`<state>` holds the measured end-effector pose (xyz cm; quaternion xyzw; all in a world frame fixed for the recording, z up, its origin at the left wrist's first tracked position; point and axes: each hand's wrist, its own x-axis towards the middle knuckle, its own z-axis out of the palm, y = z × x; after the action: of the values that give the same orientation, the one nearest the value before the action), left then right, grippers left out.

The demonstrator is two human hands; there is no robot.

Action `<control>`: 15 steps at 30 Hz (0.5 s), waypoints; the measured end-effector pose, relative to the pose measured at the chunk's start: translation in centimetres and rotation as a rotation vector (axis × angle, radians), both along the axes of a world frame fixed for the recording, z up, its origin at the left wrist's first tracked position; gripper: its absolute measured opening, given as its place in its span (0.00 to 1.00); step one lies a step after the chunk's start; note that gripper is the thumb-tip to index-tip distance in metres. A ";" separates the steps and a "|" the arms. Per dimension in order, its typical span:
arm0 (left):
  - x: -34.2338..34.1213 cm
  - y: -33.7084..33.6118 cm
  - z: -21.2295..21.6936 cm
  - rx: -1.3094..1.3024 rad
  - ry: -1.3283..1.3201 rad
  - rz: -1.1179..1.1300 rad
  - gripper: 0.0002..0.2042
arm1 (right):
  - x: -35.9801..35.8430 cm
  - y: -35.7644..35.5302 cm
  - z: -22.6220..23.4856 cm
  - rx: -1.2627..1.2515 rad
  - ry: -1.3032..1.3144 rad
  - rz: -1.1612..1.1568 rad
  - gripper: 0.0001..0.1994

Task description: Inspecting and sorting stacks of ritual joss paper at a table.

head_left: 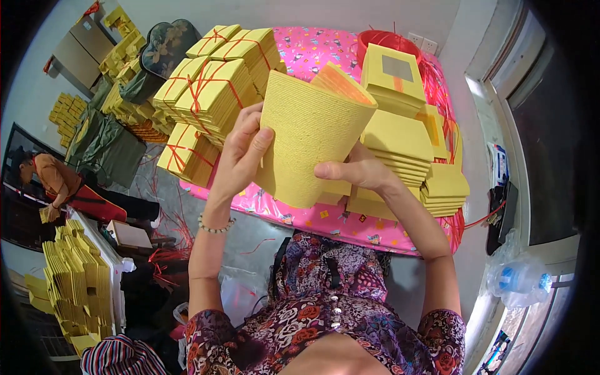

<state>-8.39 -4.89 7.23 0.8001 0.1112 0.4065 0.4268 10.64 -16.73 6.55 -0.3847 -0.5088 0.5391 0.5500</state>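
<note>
Over the pink-covered worktop [303, 47], curved yellow piece [319, 134] up between my hands: left hand [242, 150] grips its left side, right hand [362, 170] too, thumb on face, other fingers hidden. Looks like bending step; next move calls for even hold.

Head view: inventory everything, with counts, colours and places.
table: one, pink-covered, upper middle
sheaf: one, yellow, above table
tied bundles: several, yellow, table's left
loose stacks: several, yellow, table's right
basin: one, red, table's far right
strips: many, red, beside basin
sockets: two, white, far wall
bottle: one, clear, lower right
person: one, brown top, far left
other stacks: many, yellow, lower left
striped cloth: one, multicoloured, bottom left
left fingers: several, bare, sheaf's left
right fingers: mostly hidden, bare, sheaf's right
</note>
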 end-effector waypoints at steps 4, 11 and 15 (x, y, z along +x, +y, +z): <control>-0.1 0.5 1.2 -0.396 -0.054 -0.108 0.12 | 0.3 0.8 1.8 0.046 -0.047 -0.007 0.45; 1.7 0.4 -2.2 -0.270 -0.206 -0.037 0.08 | 1.2 1.1 0.4 0.246 -0.402 -0.306 0.43; 2.4 0.6 -7.7 -0.238 -0.138 -0.037 0.14 | 1.9 0.4 -2.9 0.143 -0.486 -0.289 0.43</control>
<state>-6.00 -4.33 -0.49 0.7159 0.1144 0.4366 0.5327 12.53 -16.32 3.60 -0.5315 -0.6022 0.3099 0.5087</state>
